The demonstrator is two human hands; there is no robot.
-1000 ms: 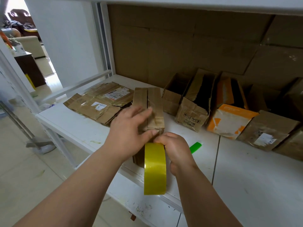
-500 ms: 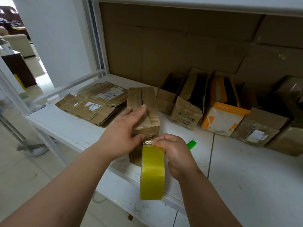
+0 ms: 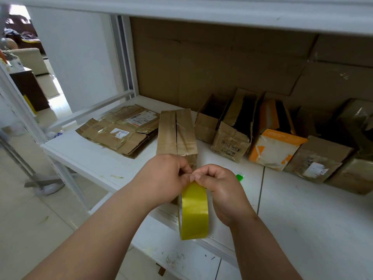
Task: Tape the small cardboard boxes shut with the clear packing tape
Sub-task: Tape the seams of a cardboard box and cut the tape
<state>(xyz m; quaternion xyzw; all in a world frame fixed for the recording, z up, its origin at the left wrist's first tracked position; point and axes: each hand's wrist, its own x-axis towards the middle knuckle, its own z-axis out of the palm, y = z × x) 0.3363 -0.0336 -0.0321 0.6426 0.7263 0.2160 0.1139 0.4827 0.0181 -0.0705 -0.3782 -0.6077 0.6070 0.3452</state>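
— Where's the box?
— Tall cardboard box [image 3: 176, 136] near the shelf's [image 3: 302, 209] front edge. My right hand [image 3: 222, 190] grips the tape roll [image 3: 193, 211]; left hand [image 3: 163, 176] pinches the tape at its top, probably to tear it.

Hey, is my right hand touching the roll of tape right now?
Touching. The head view shows the right hand pinching the top of the tape roll, with no gap between them.

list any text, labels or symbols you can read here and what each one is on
None can be read as words.
White shipping labels on the flattened brown cardboard boxes: print and barcode too small.
Dark handling symbols on the open brown cardboard box: blurred.
White label on the closed brown cardboard box at right: blurred.
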